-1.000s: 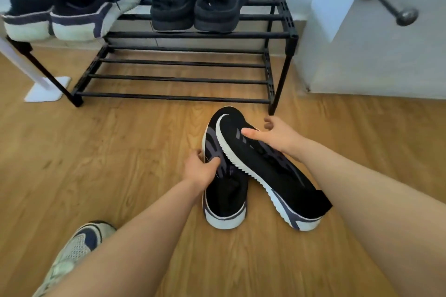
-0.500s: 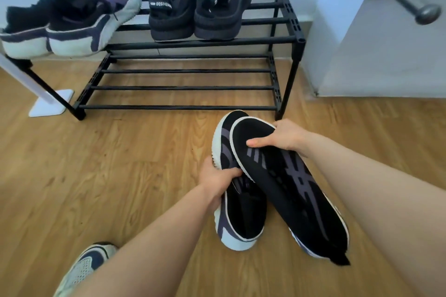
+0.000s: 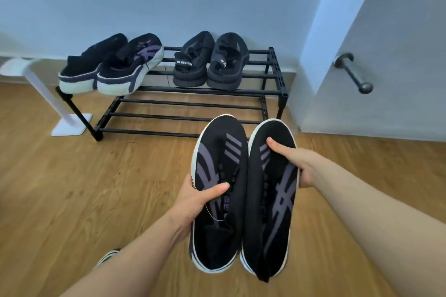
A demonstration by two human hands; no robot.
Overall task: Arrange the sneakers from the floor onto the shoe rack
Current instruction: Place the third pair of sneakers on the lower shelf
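I hold a pair of black sneakers with purple stripes and white soles, side by side above the wooden floor, toes toward the rack. My left hand (image 3: 196,196) grips the left sneaker (image 3: 218,200) at its side. My right hand (image 3: 295,159) grips the right sneaker (image 3: 269,200) from its right edge, thumb on top. The black two-tier shoe rack (image 3: 193,90) stands against the wall just beyond the toes. Its top tier carries a black and purple sneaker pair (image 3: 113,67) at the left and a black pair (image 3: 210,60) in the middle.
A white stand (image 3: 70,125) leans by the rack's left end. A white door with a metal handle (image 3: 353,72) is at the right. A foot in a light sneaker (image 3: 107,257) shows at the bottom under my left arm.
Both sneakers have come up off the floor and now hang level and parallel in my hands. The view has tilted up, showing more wall.
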